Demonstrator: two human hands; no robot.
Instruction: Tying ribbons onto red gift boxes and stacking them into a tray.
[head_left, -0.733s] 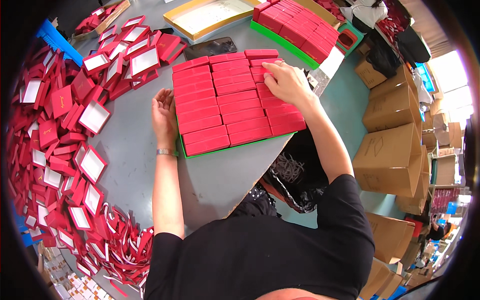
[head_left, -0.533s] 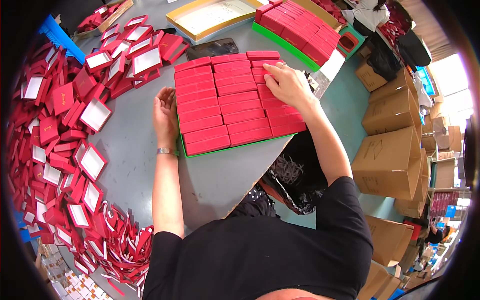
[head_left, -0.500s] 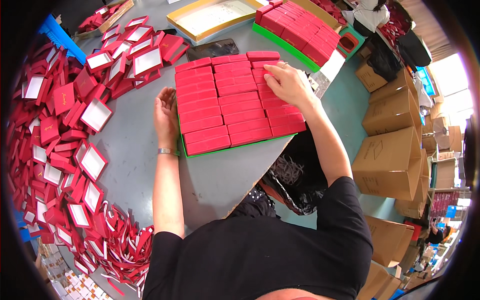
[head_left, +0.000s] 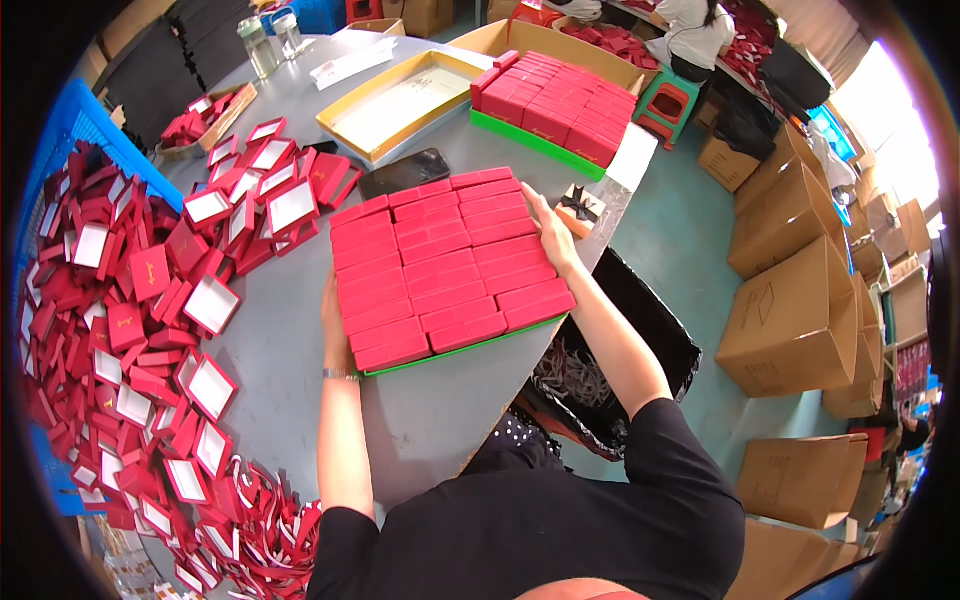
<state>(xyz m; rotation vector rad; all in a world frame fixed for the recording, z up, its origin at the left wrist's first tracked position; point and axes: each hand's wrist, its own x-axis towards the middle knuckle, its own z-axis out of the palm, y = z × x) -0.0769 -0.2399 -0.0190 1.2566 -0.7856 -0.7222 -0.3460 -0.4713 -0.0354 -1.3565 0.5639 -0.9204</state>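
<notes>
Bright, even daylight pours in from the upper right, glare there; sharp centre, fisheye bending edges, black vignette corners.

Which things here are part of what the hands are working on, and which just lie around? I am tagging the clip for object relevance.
In hand:
- left hand, against the tray's left edge
- right hand, on the right-side boxes
- rows of closed red boxes
- green tray under them

Lying about:
- heap of open red boxes
- dark phone
- yellow-rimmed tray
- second stack of red boxes
- cardboard cartons
</notes>
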